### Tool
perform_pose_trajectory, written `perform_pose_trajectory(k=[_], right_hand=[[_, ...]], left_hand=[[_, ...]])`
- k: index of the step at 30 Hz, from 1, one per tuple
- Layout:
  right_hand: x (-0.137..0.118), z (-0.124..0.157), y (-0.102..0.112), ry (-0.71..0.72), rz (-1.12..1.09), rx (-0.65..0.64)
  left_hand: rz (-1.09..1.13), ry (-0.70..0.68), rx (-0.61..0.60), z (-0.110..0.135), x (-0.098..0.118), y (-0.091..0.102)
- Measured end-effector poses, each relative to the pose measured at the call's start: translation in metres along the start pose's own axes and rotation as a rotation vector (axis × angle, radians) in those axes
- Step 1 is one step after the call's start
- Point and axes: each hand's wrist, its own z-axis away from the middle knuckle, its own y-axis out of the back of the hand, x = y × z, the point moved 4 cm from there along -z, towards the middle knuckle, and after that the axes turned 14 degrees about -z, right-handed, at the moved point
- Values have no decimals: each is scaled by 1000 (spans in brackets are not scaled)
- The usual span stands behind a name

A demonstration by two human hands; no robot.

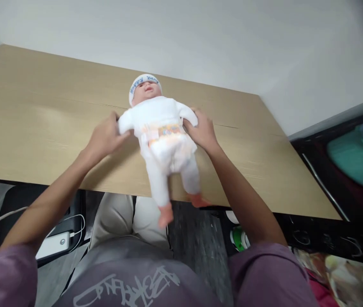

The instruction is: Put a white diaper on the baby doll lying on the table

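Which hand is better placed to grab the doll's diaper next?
Probably the right hand: it rests beside the diaper waistband on the doll, while the left hand grips the sleeve higher up.

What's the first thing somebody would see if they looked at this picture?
The baby doll in white clothes, right in the middle, with its bare feet hanging past the near edge of the wooden table. The left hand grips one of its arms, and the right hand holds its other side.
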Motion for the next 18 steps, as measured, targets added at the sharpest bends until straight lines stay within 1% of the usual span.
perform_pose_trajectory(k=[2, 4, 7, 8, 9, 10, 11, 12, 13, 15, 18], right_hand=[[-28, 40, 19, 62, -74, -86], [-52, 87, 31, 128, -134, -190], [-80, 166, 33, 134, -152, -348], [-88, 193, 29, 132, -142, -399], [-95, 218, 24, 128, -126, -437], [-100, 241, 16, 120, -114, -476], [-102, 261, 6, 109, -107, -509], [-102, 278, -5, 99, -105, -529], [-100, 291, -19, 87, -108, -538], [-85, 305, -49, 48, -133, -522], [-46, 310, -94, -80, -270, -485]], left_hand=[[53, -71, -11, 79, 8, 10], [65, -93, -116, 168, 10, 3], [155, -6, -269, 297, 1, -26], [183, 35, -329, 335, -5, -37], [203, 76, -383, 367, -10, -47], [226, 118, -424, 394, -17, -55], [246, 143, -471, 414, -22, -60], [257, 167, -510, 427, -27, -64], [259, 189, -540, 434, -30, -65], [242, 222, -563, 434, -34, -65], [188, 225, -559, 417, -34, -66]])
